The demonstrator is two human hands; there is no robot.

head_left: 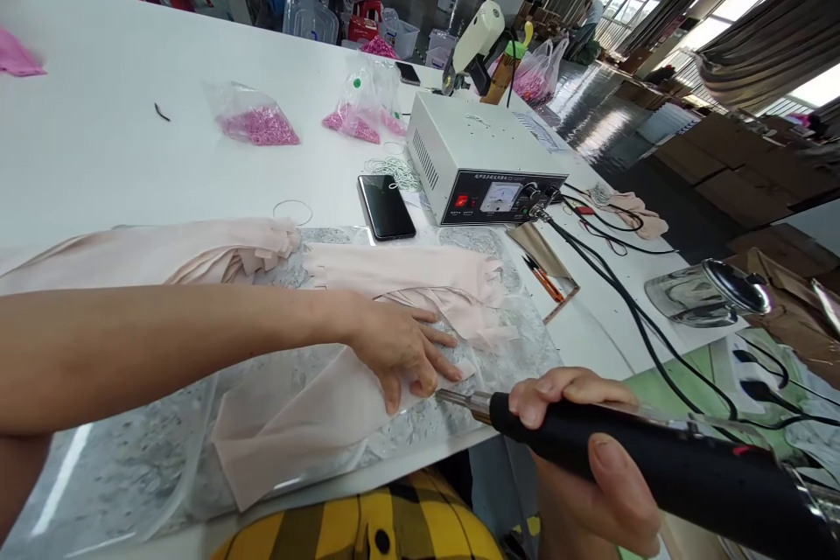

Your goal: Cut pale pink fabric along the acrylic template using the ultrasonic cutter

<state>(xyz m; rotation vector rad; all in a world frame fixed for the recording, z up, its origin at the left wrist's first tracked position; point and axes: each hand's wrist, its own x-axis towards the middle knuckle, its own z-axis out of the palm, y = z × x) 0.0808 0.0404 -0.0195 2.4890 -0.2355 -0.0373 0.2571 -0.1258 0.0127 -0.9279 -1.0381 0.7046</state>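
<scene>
Left hand (pixel 400 350) palm down on pale cloth (pixel 295 429), fingers spread, index finger bent, resting flat rather than gripping; right hand (pixel 607 499) closed round black tool (pixel 682 471), metal tip just beside left index finger, contact with cloth hard to tell; cloth lies on clear mat (pixel 131 472) along table's (pixel 98 166) near edge; more pale pieces (pixel 407 267) beyond left hand; phone (pixel 387 208) behind them, left of box (pixel 489 144) with red switch
</scene>
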